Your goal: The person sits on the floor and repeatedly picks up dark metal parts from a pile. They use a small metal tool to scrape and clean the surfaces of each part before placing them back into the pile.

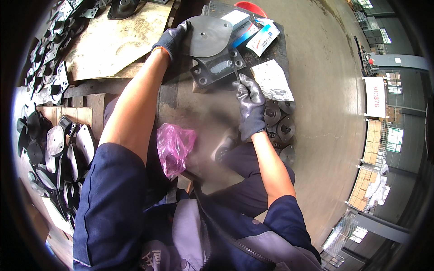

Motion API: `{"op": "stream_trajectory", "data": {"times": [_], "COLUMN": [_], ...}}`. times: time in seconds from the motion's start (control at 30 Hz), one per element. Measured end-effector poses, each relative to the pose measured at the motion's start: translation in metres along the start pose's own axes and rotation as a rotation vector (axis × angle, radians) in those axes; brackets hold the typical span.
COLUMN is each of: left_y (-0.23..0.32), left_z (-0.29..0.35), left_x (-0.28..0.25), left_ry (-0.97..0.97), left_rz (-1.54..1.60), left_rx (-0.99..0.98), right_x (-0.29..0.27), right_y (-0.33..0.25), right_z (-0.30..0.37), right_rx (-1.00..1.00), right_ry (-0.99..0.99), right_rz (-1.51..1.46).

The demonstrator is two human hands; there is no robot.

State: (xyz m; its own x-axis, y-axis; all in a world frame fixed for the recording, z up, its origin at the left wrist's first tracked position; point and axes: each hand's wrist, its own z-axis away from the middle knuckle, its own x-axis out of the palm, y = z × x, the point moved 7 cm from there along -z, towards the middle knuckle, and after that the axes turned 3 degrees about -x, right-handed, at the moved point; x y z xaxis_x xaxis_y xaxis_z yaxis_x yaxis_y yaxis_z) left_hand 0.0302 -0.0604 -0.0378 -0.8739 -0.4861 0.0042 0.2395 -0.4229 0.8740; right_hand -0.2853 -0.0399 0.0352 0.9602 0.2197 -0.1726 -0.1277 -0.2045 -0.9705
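My left hand (pixel 173 39), in a dark glove, grips the left edge of a metal-and-rubber mount. Its flat grey rounded plate (pixel 208 38) faces up, with small holes in it. Below the plate is the mount's dark block-like base (pixel 217 70), with holes at its corners and a shiny patch. My right hand (pixel 250 101), also gloved, is closed around a thin dark stick-like tool (pixel 235 74). The tool points up to the right end of the base. Its exact kind is too small to make out.
On the dark bench (pixel 282 54) lie small blue-and-white boxes (pixel 263 38), a white sheet (pixel 272 79) and a red bowl (pixel 250 7). Several mounts (pixel 285 128) stand by my right forearm; more (pixel 56 140) are piled left. A pink plastic bag (pixel 174 147) lies below. Plywood (pixel 120 38) is upper left.
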Motion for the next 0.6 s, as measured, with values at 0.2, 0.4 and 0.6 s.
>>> {"op": "stream_trajectory", "data": {"times": [0.2,0.4,0.6], "left_y": [-0.001,-0.005,-0.006], "left_z": [-0.007,-0.011,-0.015], "left_x": [-0.001,-0.003,-0.003], "left_ry": [-0.009,-0.016,-0.01], "left_rz": [-0.044,-0.033,-0.058], "left_rx": [0.063,0.025,0.032], "right_x": [0.005,0.008,0.008], "right_y": [-0.004,-0.002,-0.003], "right_z": [-0.004,-0.004,-0.002], "right_rx": [-0.094,-0.143,-0.27], "right_ry": [-0.018,-0.048,-0.052], "right_rz": [0.077,0.128,0.203]}}
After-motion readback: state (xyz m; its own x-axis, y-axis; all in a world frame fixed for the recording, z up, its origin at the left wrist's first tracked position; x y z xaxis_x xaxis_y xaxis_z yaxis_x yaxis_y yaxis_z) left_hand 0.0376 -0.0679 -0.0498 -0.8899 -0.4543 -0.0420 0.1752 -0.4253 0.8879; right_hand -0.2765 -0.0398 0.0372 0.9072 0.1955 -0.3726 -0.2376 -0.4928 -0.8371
